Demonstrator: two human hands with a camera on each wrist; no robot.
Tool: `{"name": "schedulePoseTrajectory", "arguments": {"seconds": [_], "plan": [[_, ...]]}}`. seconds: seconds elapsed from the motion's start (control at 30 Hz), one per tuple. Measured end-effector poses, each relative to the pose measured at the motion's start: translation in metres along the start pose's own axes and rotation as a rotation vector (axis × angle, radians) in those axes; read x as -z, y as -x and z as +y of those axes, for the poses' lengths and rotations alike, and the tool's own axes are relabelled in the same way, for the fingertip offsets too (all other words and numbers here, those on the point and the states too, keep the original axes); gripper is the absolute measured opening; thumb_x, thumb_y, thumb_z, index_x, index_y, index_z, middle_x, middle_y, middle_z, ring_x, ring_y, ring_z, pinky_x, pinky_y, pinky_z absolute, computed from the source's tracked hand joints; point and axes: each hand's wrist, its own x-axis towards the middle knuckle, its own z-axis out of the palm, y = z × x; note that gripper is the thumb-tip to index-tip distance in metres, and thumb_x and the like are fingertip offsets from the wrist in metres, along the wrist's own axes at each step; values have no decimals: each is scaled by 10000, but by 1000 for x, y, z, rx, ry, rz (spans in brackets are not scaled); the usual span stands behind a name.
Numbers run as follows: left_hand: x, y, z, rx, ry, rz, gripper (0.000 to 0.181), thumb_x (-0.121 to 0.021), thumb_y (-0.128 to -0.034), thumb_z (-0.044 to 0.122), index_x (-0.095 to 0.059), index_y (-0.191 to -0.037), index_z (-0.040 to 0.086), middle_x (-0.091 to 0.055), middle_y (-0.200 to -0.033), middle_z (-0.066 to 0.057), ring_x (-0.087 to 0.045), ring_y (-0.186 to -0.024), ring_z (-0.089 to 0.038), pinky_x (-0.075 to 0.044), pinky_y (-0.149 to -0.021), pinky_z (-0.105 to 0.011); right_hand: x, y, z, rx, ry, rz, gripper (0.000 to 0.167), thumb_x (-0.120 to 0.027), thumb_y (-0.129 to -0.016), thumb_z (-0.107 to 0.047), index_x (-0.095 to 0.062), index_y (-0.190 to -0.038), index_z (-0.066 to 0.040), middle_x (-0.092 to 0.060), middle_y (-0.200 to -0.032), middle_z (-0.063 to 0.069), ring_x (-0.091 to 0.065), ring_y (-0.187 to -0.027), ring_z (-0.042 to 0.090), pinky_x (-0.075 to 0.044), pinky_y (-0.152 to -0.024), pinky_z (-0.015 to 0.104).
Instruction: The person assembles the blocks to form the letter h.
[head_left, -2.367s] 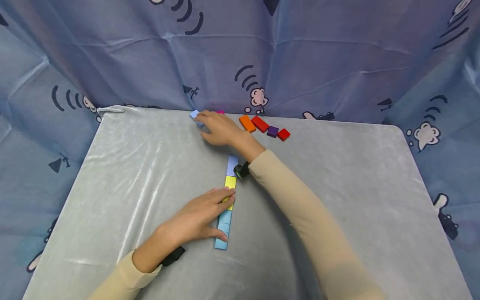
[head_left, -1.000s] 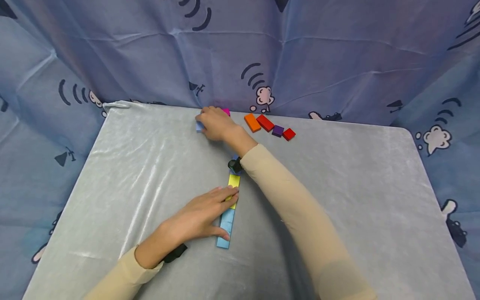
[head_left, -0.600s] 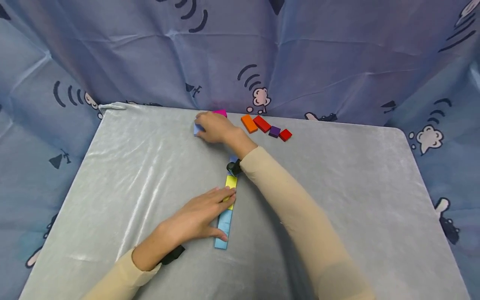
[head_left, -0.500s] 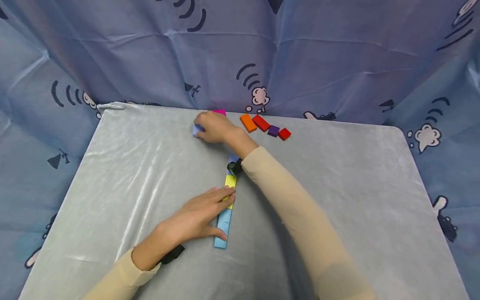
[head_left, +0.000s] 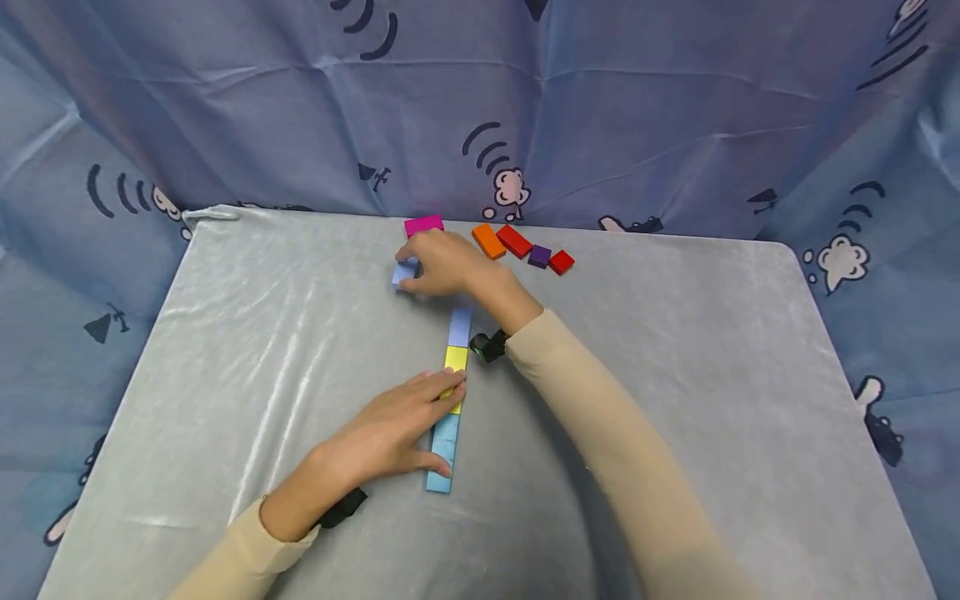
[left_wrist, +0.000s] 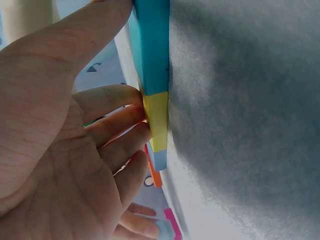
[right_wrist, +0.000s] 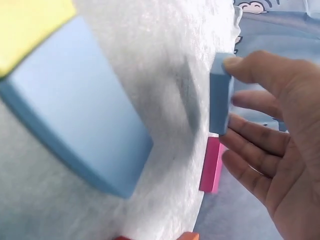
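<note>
My right hand (head_left: 448, 265) pinches a light blue block (head_left: 403, 275) between thumb and fingers, beyond the far end of a straight row. In the right wrist view this block (right_wrist: 220, 95) appears lifted, with its edge toward the camera. The row runs away from me: a sky-blue block (head_left: 444, 442) nearest, a yellow block (head_left: 456, 358) in the middle, and a periwinkle-blue block (head_left: 460, 327) farthest. My left hand (head_left: 382, 433) rests against the row's left side with its fingers extended. Its fingertips touch the yellow block and its thumb touches the sky-blue one.
A magenta block (head_left: 424, 225) lies at the table's back edge, behind my right hand. Right of it are an orange block (head_left: 488, 241), a red block (head_left: 514, 242), a small purple block (head_left: 539, 256) and a small red block (head_left: 562, 262). A patterned curtain (head_left: 637, 108) hangs behind the grey-covered table (head_left: 697, 400).
My right hand has taken hold of the light blue block at the back and drawn it toward me, leaving the magenta block more exposed. My left hand has stayed against the row.
</note>
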Motion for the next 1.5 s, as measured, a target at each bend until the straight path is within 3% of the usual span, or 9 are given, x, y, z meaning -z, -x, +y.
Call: {"name": "schedulePoseTrajectory", "arguments": {"seconds": [0.27, 0.47, 0.77, 0.97, 1.13, 1.37, 1.5], "plan": [[1, 4, -3, 1, 3, 6, 1027, -906, -766, 506, -497, -1552, -14, -449, -1656, -149, -387, -1590, -304, -343, -1332, -455, -3, 16, -3, 10, -1, 10, 490, -742, -980, -373, -712, -1383, -95, -704, -1420, 61, -627, -1357, 230, -507, -1212, 405], [1, 2, -2, -7, 1, 0, 1020, -901, -773, 513, -499, -1554, -3, -453, -1646, -137, -389, -1588, -301, -352, -1328, -456, -1, 37, 7, 3, -44, 49, 462, -742, -980, -358, -729, -1356, -90, -714, -1400, 84, -648, -1329, 252, -533, -1189, 420], [1, -1, 0, 38, 31, -43, 1048, -890, -781, 540, -465, -1585, 21, -399, -1697, -121, -354, -1611, -284, -314, -1347, -424, -3, 68, 20, -36, -41, 102, 476, -745, -971, -344, -721, -1368, -81, -679, -1451, 118, -614, -1387, 295, -531, -1194, 464], [1, -1, -2, 33, 9, -18, 1041, -894, -768, 542, -484, -1575, 28, -433, -1674, -106, -377, -1599, -271, -328, -1342, -417, -8, 74, 26, -29, -61, 170, 488, -750, -975, -342, -714, -1372, -60, -674, -1457, 143, -606, -1402, 324, -527, -1192, 505], [1, -1, -1, 43, 16, -18, 1041, -896, -770, 540, -484, -1573, 20, -430, -1677, -113, -374, -1600, -271, -317, -1346, -414, -16, 78, 33, -56, -73, 179, 479, -747, -982, -316, -704, -1388, -67, -649, -1490, 142, -619, -1371, 333, -544, -1166, 515], [-1, 0, -1, 42, 5, -15, 1033, -892, -775, 538, -488, -1569, 17, -428, -1677, -117, -384, -1595, -269, -326, -1342, -414, -21, 86, 40, -82, -72, 203, 481, -751, -989, -286, -687, -1407, -58, -622, -1520, 155, -554, -1456, 353, -414, -1277, 568], [-1, -1, -1, 39, 14, -10, 1039, -894, -770, 537, -485, -1571, 17, -428, -1680, -113, -376, -1600, -263, -323, -1343, -412, -27, 89, 45, -63, -88, 230, 470, -739, -993, -268, -687, -1398, -36, -622, -1516, 167, -560, -1451, 354, -409, -1283, 554]]}}
